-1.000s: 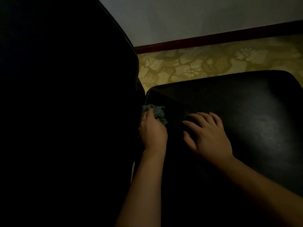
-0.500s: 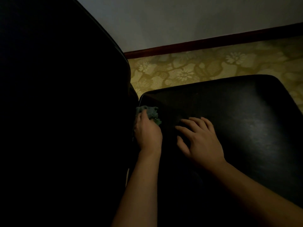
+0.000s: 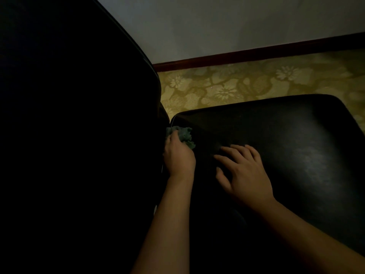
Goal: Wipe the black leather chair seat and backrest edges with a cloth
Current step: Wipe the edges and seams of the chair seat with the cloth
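The black leather chair seat (image 3: 286, 147) fills the right half of the dim view, and its dark backrest (image 3: 79, 135) rises along the left. My left hand (image 3: 178, 155) grips a crumpled green cloth (image 3: 183, 134) in the gap where the seat's back edge meets the backrest. Only the cloth's far part shows beyond my fingers. My right hand (image 3: 246, 173) rests flat on the seat just to the right, fingers spread and straight.
Beyond the seat lies a yellow floral carpet (image 3: 227, 88). A dark red skirting board (image 3: 256, 54) runs below a pale wall (image 3: 217, 22). The lower left is too dark to make out.
Both hands stay in the same spots on the chair, the left with the cloth at the seat-backrest gap. The camera view has shifted slightly.
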